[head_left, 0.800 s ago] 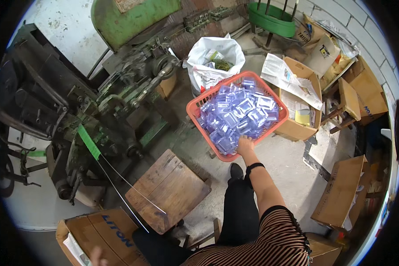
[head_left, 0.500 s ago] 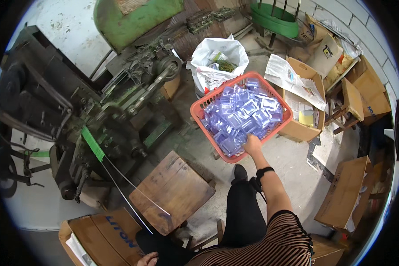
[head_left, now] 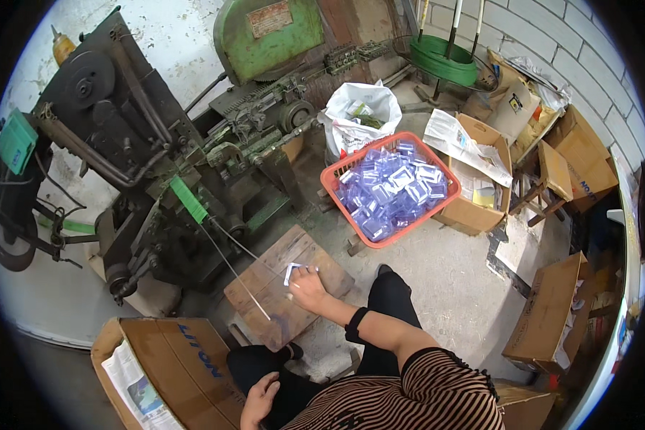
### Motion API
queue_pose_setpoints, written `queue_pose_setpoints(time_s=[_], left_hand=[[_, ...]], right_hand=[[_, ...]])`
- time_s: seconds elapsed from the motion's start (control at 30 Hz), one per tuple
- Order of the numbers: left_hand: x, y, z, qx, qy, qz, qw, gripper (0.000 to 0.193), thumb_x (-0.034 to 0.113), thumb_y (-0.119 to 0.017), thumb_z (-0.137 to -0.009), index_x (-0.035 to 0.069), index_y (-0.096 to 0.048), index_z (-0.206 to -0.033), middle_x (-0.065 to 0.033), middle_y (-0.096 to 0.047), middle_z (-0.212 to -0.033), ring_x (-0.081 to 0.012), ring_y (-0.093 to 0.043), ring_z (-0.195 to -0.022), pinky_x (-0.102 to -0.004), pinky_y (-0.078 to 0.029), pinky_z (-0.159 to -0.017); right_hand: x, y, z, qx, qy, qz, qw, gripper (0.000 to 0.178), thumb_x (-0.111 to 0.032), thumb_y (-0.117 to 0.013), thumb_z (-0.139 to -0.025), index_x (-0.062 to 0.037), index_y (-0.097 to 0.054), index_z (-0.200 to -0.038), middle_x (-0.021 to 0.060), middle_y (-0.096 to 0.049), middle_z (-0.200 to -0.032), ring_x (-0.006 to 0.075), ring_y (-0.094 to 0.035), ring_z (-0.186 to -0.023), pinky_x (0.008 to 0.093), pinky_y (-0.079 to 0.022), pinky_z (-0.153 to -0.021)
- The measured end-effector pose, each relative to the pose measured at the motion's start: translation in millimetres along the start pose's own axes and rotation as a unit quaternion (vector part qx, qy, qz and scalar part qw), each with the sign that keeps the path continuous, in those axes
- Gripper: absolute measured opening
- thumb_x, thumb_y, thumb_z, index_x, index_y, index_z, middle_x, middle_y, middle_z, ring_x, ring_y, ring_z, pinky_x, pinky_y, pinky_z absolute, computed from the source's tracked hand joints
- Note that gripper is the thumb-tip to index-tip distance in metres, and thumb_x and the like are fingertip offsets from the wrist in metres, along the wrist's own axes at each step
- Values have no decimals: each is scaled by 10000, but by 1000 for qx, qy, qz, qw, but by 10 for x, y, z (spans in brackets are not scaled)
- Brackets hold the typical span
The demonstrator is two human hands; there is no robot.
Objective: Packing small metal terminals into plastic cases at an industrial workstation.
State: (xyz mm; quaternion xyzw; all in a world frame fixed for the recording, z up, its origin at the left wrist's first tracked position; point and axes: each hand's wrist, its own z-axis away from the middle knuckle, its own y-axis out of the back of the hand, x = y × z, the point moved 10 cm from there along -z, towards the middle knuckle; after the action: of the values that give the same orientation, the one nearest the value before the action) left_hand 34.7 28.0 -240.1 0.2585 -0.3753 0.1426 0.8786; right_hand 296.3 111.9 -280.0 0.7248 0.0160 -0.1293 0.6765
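My right hand [head_left: 307, 289] is over the wooden stool [head_left: 322, 261], its fingers closed on a small clear plastic case [head_left: 290, 273] whose white edge shows past the fingertips; the rest is hidden under the hand. A faint bluish patch [head_left: 282, 328] lies near the stool's front edge; I cannot tell what it is. My left hand [head_left: 260, 400] rests on my thigh with loosely bent fingers and nothing visible in it. Beyond the stool, a red plastic basket [head_left: 390, 244] holds a heap of bluish clear plastic cases [head_left: 390, 190].
Two thin rods [head_left: 244, 283] reach over the stool from a green-and-black machine [head_left: 229, 154] at the left. Behind the basket stands a white sack [head_left: 337, 136]. Cardboard boxes stand at the lower left [head_left: 193, 358], beside the basket [head_left: 473, 218] and at the right [head_left: 545, 315].
My right hand has left the basket and moved left and nearer to the stool, bringing a plastic case. More of my left hand shows on my thigh. The view has shifted.
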Motion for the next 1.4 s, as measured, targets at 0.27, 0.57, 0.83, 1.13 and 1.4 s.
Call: queue_pose_setpoints(time_s=[0.27,0.57,0.83,1.13,1.4], left_hand=[[-623,166,264,59,61,72,994,344,132,-533,-901,-64,-529,-1184,-171,-620,-1108,-200,-580,-1032,-278,-435,-896],[-166,82,-79,18,-54,63,996,319,141,-525,-906,-45,-545,-1164,-150,-633,-1082,-185,-585,-1006,-277,-437,-886],[-46,-11,-312,-2,-90,82,993,327,170,-513,-917,-42,-544,-1164,-133,-634,-1064,-190,-585,-982,-282,-441,-863],[-57,-265,-628,-95,-31,221,970,371,247,-503,-940,-10,-530,-1206,-107,-624,-1083,-172,-594,-967,-279,-463,-826],[170,-182,-1278,99,-48,416,903,472,338,-425,-971,4,-410,-1305,-139,-597,-1111,-212,-610,-956,-316,-503,-794]], right_hand=[[548,49,71,63,-160,-76,982,142,-129,-563,-734,-50,-634,-829,157,-609,-887,309,-622,-828,419,-500,-694],[402,211,-26,98,-98,21,990,142,-117,-562,-736,-43,-665,-802,132,-609,-898,285,-594,-893,378,-495,-693],[293,478,-101,122,-54,106,985,128,-105,-580,-720,-60,-681,-785,109,-604,-910,268,-541,-956,357,-486,-726],[111,400,-222,-17,62,55,996,77,-100,-624,-716,-55,-672,-755,151,-661,-795,299,-663,-754,382,-530,-668],[33,339,276,11,-117,-382,917,138,-96,-594,-791,28,-593,-731,158,-638,-657,239,-630,-553,357,-492,-513]])
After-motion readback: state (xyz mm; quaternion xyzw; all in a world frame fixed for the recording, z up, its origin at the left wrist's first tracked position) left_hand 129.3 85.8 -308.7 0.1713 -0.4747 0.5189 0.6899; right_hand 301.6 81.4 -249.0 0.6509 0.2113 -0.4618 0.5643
